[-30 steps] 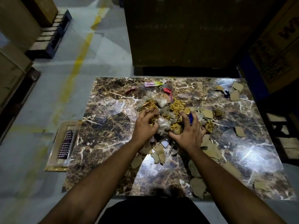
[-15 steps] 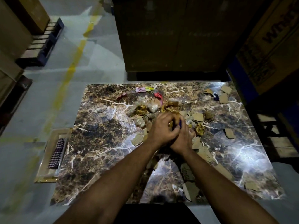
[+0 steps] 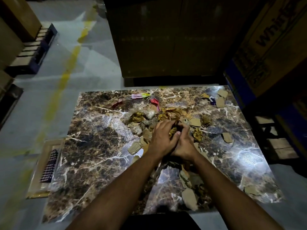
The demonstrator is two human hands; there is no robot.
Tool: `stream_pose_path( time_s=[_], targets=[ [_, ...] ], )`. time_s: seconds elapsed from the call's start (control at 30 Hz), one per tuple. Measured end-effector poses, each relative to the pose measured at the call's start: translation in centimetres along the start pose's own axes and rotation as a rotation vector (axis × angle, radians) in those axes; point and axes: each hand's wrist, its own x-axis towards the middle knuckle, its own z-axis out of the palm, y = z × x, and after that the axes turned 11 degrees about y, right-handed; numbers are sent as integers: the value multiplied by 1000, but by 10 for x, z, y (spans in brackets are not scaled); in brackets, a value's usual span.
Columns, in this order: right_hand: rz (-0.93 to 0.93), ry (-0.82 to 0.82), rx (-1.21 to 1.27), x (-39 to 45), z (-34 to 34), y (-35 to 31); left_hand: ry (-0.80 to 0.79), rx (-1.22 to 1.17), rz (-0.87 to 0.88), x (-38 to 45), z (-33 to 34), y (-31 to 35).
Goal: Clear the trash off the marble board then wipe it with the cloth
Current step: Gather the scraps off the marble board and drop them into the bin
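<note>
The trash, crumpled wrappers, clear plastic and torn cardboard bits, lies heaped at the middle of the marble board, with stray pieces toward the far right corner and the near edge. Both hands meet over the heap: the left hand and right hand press together with fingers curled round a gold wrapper between them. The checked cloth lies on a flat tray on the floor, just beside the board's left edge.
</note>
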Motion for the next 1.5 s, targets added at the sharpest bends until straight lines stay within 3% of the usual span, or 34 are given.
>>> stream_pose_path(
  time_s=[0.13,0.23,0.5,0.6,0.77,0.97,1.17,1.33,1.5],
  targets=[
    [19,-99,20,3,-22,0,-84,139,60,-3,-2,-9],
    [72,-70,150,4,-39,-3,-118,193,86,-8,1,-5],
    [56,354,260,-15,-66,4,-133,225,72,-7,1,-5],
    [130,419,309,-33,-87,19,-160,239,62,-8,0,-2],
    [116,435,140,-56,-96,52,-130,234,91,-9,-3,-1],
    [309,748,49,-128,-102,99,-120,227,84,-9,-4,-1],
    [513,641,-456,-187,-81,164,-127,242,74,-11,-5,2],
    [554,492,-471,-170,-61,160,-118,242,84,-13,-4,0],
    [434,405,-538,-147,-31,144,-111,254,89,-13,-3,0]
  ],
)
